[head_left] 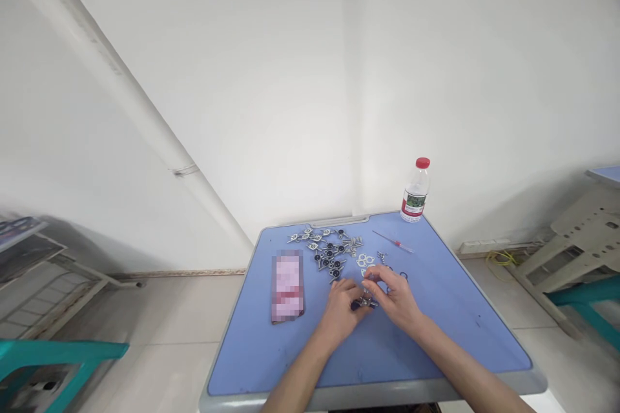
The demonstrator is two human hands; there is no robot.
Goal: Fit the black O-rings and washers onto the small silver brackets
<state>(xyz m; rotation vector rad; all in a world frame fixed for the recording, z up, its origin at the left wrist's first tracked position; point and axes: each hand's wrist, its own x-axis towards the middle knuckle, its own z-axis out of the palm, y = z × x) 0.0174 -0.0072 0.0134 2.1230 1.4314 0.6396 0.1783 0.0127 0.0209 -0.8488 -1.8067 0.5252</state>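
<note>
Gripping a small metal assembly between thumb and fingers, the left hand sits low over the blue desk, toward the middle of its near half. The right hand is close beside it, just above the assembly, its thumb and forefinger brought nearly together (whether they pinch a small piece, I cannot tell).

Beyond the left hand lies a loose cluster of metal parts with black round centres, and farther back are similar silver parts. Pale flat plates lie just beyond the two hands, with tiny metal bits near them. Dark rings lie beside the right hand, partly hidden by it. Farther off, a screwdriver points its shaft toward the far left. A red-capped bottle stands upright at the far right corner, and a flat, pixelated rectangular object lies left of the left hand.
</note>
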